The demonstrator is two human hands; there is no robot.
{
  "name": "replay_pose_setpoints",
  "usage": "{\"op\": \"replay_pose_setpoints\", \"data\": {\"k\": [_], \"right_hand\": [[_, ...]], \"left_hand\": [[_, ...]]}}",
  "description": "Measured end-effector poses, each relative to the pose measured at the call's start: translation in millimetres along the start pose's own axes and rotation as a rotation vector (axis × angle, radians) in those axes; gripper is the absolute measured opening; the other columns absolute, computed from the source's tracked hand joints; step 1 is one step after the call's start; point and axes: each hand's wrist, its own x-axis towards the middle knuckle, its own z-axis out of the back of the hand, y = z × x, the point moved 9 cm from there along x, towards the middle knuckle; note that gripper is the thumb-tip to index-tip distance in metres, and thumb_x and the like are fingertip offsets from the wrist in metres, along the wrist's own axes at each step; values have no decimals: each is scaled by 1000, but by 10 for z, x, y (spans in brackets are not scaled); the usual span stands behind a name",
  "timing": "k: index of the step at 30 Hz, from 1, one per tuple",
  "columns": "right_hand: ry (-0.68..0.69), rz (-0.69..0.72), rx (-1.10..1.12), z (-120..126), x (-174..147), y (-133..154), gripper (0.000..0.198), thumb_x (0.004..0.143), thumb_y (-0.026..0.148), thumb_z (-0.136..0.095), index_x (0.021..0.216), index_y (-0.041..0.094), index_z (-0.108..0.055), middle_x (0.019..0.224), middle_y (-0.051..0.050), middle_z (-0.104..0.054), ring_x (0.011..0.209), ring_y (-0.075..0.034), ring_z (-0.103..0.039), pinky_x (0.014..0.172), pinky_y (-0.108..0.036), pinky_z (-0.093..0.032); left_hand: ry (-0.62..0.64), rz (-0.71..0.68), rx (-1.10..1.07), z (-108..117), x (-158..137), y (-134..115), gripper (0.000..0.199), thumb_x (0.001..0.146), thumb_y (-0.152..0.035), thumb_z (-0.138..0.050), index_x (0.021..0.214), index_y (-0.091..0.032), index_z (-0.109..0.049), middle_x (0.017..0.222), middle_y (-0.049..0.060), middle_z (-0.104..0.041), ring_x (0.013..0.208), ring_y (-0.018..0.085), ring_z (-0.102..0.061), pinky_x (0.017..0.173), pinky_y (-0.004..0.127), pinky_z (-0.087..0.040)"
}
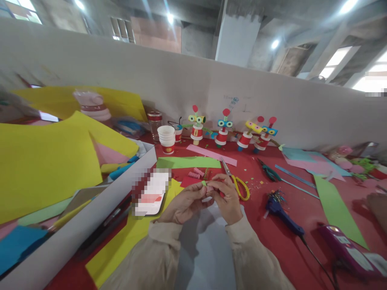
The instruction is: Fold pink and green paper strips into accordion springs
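My left hand (186, 201) pinches a small green paper piece (203, 183) between thumb and fingers. Against it, my right hand (226, 199) grips a pink pleated paper spring (209, 188); fingers partly cover both pieces. Just beyond my fingertips lie more pink-and-white paper springs (194, 175) and a green-and-brown one (207, 174). Yellow-handled scissors (241, 188) rest beside my right hand, blades pointing away. A green paper strip (189, 162) and a pink paper strip (211, 154) lie farther back. Left of my left hand is a phone (152, 193) on yellow paper (116, 245).
Several paper-cup robot figures (221, 137) stand along the white partition (169, 76), near stacked paper cups (166, 139). Rightward lie pliers (269, 170), a blue glue gun (282, 213) with a cord and a purple device (347, 249). A white box (90, 209) of coloured paper borders the left.
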Motion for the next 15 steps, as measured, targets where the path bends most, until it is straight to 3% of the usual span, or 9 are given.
{"op": "replay_pose_setpoints", "data": {"k": [5, 12, 15], "right_hand": [[-4, 0, 9, 2, -6, -8, 12, 79, 19, -61, 87, 24, -67, 99, -6, -52, 91, -19, -55, 78, -32, -46], [42, -29, 11, -54, 0, 47, 24, 82, 14, -53, 103, 25, -59, 102, -7, -53, 100, -20, -52, 85, -35, -45], [77, -44, -15, -70, 1, -11, 21, 83, 16, -53, 100, 25, -60, 105, -8, -52, 100, -20, -52, 83, -34, -46]], "left_hand": [[0, -6, 20, 35, 19, 4, 21, 58, -20, -79, 72, -12, -66, 72, 2, -59, 70, 11, -54, 79, 30, -44], [-102, -62, 20, 114, 73, 3, 24, 57, -24, -80, 72, -12, -66, 70, 0, -58, 69, 9, -52, 74, 25, -43], [-131, -69, 19, 112, 82, 17, 22, 58, -23, -79, 70, -12, -64, 68, -1, -57, 65, 8, -52, 72, 23, -43]]}}
